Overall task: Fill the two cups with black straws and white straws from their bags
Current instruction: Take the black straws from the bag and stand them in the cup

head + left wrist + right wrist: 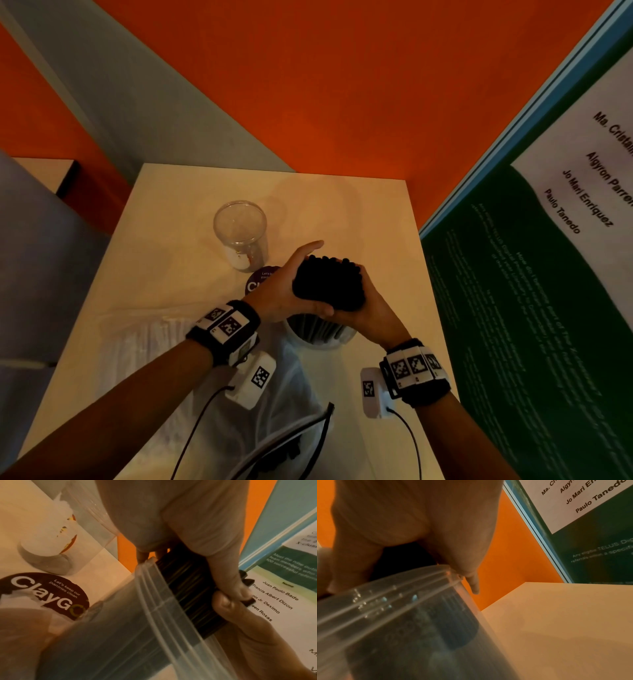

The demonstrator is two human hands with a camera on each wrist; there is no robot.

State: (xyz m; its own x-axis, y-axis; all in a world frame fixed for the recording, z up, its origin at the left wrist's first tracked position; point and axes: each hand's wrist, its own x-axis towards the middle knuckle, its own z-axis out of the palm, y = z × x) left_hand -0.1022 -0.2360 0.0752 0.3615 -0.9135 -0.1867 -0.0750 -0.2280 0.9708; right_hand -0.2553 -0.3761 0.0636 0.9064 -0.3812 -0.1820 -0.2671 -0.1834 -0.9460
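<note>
Though the head view looks straight down, the near cup [320, 337] is mostly hidden under both hands, only its rim and part of its wall showing, and the black straws [328, 286] are too tightly packed to count. Two clear cups stand on the table [376, 212]: the near one, with the straws standing in it, and a far cup [240, 236] to the left, holding no straws, with some white and red mark low on its wall that cannot be made out. Two bags lie at the near edge, a bag of white straws [137, 346] on the left and a zip bag [291, 435] cut off by the frame, a few black straws showing inside it. A round sticker [256, 284] is half covered by the left wrist. The left hand [291, 287] and the right hand [368, 301] cup the bundle from either side above the rim, fingers curled round it, thumbs meeting at its near side.
</note>
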